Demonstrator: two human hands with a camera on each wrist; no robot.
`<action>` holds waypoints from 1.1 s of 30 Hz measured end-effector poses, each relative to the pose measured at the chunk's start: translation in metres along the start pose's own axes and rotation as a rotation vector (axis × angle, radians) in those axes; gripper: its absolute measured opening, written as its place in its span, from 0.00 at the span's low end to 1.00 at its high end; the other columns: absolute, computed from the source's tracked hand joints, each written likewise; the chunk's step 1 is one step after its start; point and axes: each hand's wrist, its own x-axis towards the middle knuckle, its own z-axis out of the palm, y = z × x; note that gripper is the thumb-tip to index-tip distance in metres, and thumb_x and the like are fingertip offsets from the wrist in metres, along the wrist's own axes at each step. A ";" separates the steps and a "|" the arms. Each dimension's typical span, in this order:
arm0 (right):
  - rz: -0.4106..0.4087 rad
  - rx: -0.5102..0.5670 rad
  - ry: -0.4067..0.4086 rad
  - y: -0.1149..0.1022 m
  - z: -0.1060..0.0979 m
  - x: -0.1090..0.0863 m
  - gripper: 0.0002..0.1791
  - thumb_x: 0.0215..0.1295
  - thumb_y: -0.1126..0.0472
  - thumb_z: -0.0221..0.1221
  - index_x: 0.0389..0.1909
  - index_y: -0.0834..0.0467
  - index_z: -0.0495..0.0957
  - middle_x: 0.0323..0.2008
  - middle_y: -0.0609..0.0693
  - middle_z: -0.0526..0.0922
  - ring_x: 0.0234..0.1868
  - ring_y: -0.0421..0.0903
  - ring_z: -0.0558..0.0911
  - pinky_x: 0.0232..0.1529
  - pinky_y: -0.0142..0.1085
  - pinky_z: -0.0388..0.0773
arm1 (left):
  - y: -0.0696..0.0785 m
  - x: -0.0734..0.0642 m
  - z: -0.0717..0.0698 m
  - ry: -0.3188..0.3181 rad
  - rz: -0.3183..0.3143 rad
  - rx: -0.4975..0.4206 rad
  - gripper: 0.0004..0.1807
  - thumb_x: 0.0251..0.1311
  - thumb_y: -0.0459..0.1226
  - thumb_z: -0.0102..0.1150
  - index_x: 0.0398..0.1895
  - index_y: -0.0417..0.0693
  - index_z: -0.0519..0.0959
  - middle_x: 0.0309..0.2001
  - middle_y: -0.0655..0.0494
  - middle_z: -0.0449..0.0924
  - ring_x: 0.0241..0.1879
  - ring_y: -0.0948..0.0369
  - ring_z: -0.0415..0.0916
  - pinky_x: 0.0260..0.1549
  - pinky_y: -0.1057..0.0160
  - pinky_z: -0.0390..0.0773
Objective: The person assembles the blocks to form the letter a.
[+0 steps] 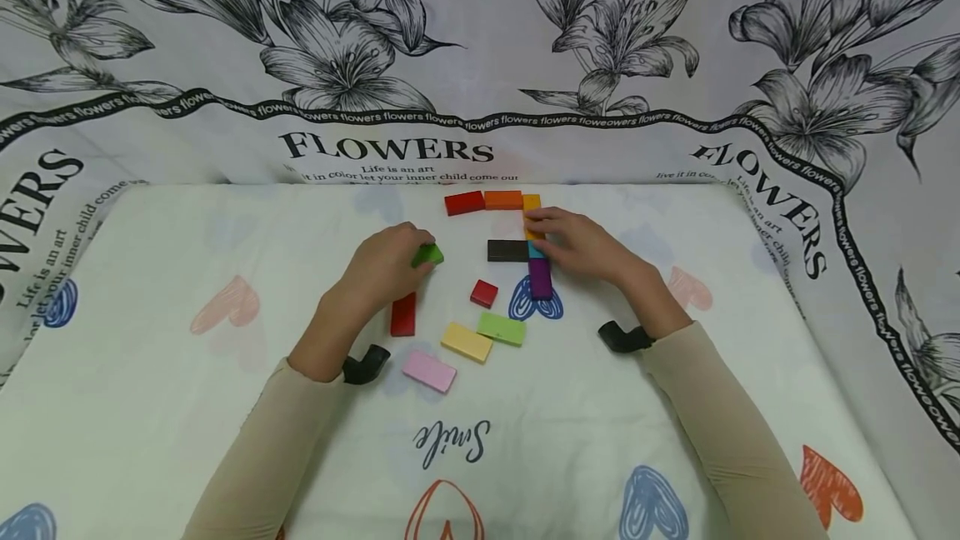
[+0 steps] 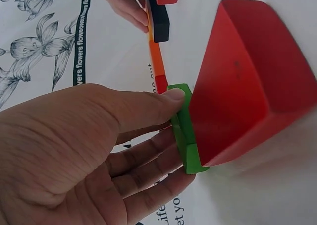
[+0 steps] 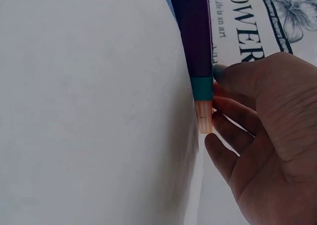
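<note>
i pinch the green block [image 1: 430, 255] in my left hand [image 1: 382, 265] – thumb on one side, fingers on the other. the block lies left of the black block [image 1: 507, 251] and nearer than the far red block [image 1: 464, 203]; i cannot tell whether its underside meets the cloth [image 1: 570, 415]. my right hand [image 1: 587, 247] is relaxed, fingers apart and slightly bent, touching the right-hand column at the amber block [image 1: 532, 202] and teal block [image 1: 536, 251]; the purple block [image 1: 540, 282] forms its near end. for good control, i should grip the green block lightly, set it level and part thumb and fingers evenly – a sideways drag could turn it. right-hand contact should be a guide only, since firm pressure might skew the column. the near red block [image 1: 403, 317], just beside my left wrist, calls for clearance.
</note>
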 end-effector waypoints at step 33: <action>0.004 -0.004 0.011 -0.003 0.002 0.001 0.25 0.80 0.57 0.58 0.73 0.60 0.74 0.78 0.54 0.71 0.81 0.57 0.66 0.82 0.54 0.64 | 0.004 0.002 0.001 0.016 -0.013 -0.038 0.22 0.67 0.39 0.70 0.63 0.42 0.83 0.54 0.45 0.87 0.51 0.49 0.81 0.58 0.48 0.83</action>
